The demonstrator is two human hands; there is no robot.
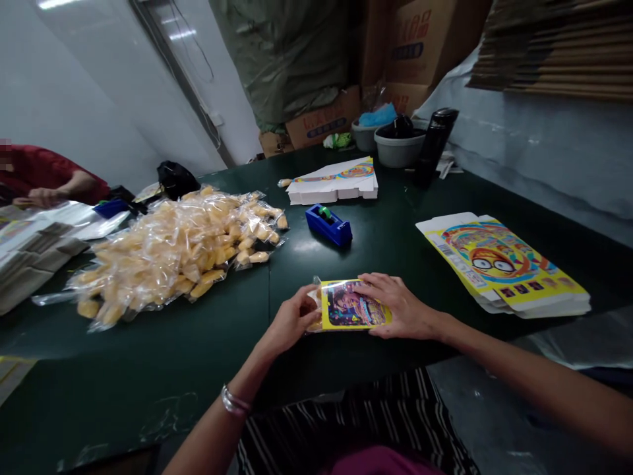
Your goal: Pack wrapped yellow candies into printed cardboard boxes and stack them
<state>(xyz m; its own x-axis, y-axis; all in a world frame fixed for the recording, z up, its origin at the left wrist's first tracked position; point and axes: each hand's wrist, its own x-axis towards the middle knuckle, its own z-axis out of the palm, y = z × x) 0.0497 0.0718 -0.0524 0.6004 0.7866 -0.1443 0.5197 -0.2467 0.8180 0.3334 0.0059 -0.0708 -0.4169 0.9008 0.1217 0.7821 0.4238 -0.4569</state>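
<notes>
A small yellow printed cardboard box [346,305] lies flat on the dark green table in front of me. My right hand [403,309] grips its right end, the fingers over the top and the thumb along the near edge. At the box's left end, my left hand [293,318] is closed on a clear plastic bag [314,297] with something pale in it. The bag sits against that end, and how far it reaches inside is hidden. A blue tape dispenser [328,225] with a green core stands just beyond the box.
A heap of clear-bagged yellowish pieces [182,241] spreads on the left. Flat printed cartons [504,260] lie stacked at right, and another white-edged stack [336,181] lies behind the dispenser. Grey tubs [398,146] and a black bottle [435,142] stand at the back. A red-sleeved person [54,175] sits far left.
</notes>
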